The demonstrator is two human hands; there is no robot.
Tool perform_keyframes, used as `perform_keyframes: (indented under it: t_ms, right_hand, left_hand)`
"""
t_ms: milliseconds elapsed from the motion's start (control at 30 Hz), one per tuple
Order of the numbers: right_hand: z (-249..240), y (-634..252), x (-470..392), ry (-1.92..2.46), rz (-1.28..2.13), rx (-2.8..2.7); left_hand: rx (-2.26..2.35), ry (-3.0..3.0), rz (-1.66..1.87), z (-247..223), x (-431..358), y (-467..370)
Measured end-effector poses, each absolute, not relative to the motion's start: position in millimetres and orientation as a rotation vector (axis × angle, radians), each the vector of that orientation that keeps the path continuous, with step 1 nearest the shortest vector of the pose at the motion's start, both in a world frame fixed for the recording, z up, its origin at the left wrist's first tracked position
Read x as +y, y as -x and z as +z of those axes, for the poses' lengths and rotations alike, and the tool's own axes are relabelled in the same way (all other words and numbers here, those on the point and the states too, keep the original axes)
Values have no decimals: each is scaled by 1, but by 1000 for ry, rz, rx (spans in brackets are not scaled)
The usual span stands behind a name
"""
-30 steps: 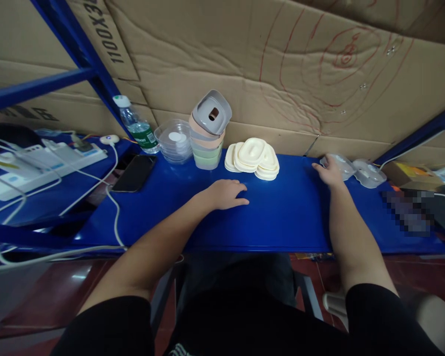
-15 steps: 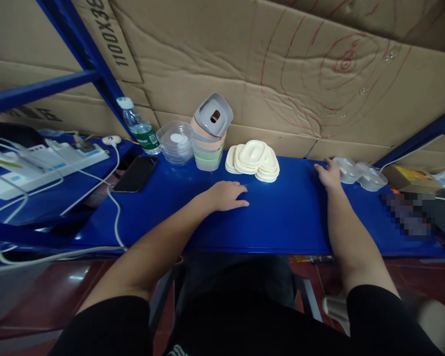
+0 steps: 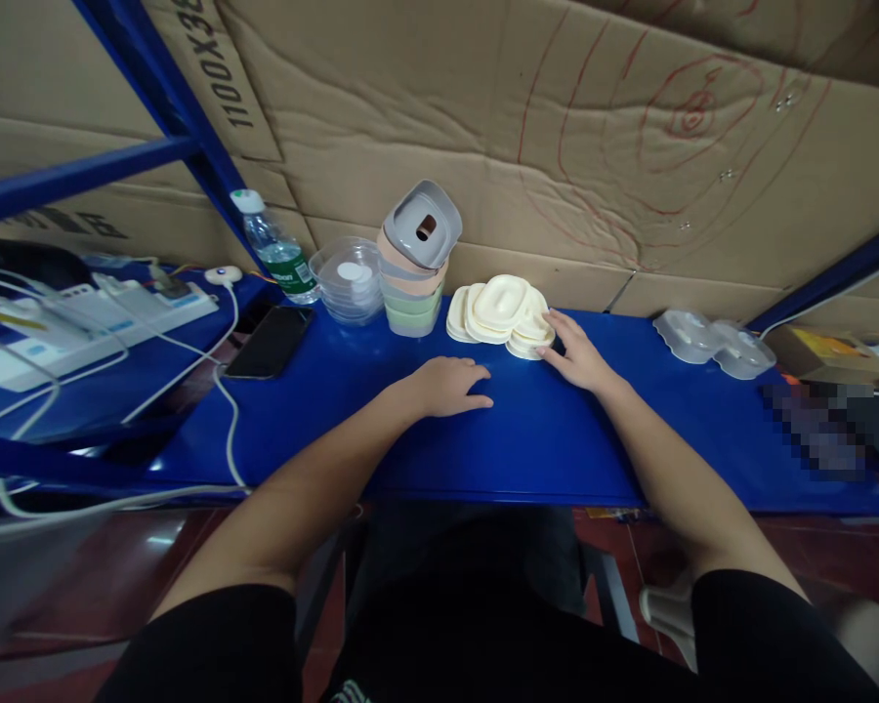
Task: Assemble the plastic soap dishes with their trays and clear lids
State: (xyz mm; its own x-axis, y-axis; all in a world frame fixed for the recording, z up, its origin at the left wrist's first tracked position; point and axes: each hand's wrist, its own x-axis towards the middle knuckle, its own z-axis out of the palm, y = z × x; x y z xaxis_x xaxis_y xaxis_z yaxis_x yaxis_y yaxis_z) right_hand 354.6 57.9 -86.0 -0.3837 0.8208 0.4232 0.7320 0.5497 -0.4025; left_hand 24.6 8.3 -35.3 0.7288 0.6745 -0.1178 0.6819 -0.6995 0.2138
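Cream plastic lids (image 3: 503, 303) lie in overlapping piles near the middle of the blue table. At their right edge is my right hand (image 3: 575, 353), thumb and fingers apart; whether it touches the lids I cannot tell for sure. My left hand (image 3: 450, 386) rests on the tabletop in front of the piles, empty, with its fingers loosely stretched. Left of the lids stands a leaning stack of green, peach and grey plastic boxes (image 3: 413, 283); the grey one on top is tilted and has an oval hole. Beside that stack are nested clear plastic containers (image 3: 350, 283).
Two joined clear plastic containers (image 3: 714, 342) sit at the right back. On the left are a water bottle (image 3: 285, 264), a black phone (image 3: 271, 342), a white power strip (image 3: 95, 327) and loose cables. A cardboard wall (image 3: 410, 98) closes off the back of the blue table (image 3: 527, 439).
My right hand has moved left from the clear containers at the right to the edge of the cream lids. My left hand has stayed where it was.
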Motion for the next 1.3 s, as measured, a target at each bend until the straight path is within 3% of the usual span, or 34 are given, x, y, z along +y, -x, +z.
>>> perform_keyframes:
  t_ms: [433, 800, 1300]
  right_hand:
    - [-83, -359, 58, 1156, 190, -2190]
    - [-73, -340, 47, 1170, -266, -2300]
    - [-45, -317, 23, 785, -436, -2322]
  left_hand:
    - [1069, -2678, -27, -36, 9, -25]
    - [1083, -2685, 8, -39, 9, -25]
    - [1137, -2617, 392, -62, 29, -21]
